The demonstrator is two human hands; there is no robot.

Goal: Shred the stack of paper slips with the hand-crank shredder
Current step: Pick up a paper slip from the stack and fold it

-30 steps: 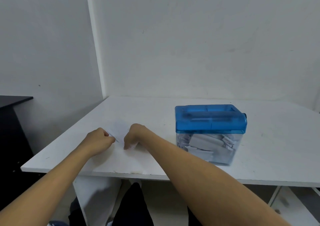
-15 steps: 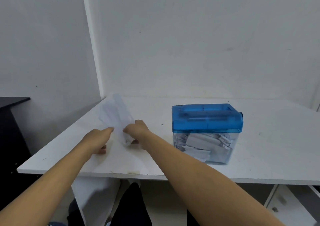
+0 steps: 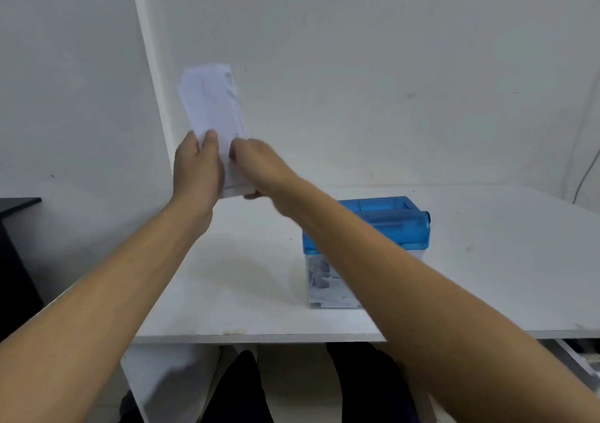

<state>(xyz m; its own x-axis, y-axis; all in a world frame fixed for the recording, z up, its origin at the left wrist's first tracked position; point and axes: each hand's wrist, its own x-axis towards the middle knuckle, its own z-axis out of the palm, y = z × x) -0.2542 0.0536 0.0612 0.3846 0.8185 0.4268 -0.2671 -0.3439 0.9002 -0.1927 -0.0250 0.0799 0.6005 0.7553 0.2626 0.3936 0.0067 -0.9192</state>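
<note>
holding paper shreds [image 3: 319,275], clear shredder bin [image 3: 336,302]

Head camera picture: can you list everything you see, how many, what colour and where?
paper slips: one stack, white, held up before the wall
shredder: one, blue lid on clear bin, on the table's right
shreds: many, whitish, inside the bin
table: one, white, under the hands
cabinet: one, black, far left
trousers: one pair, dark, below the table edge
left hand: one, bare, grip on the stack's left side
right hand: one, bare, grip on the stack's lower right
</note>
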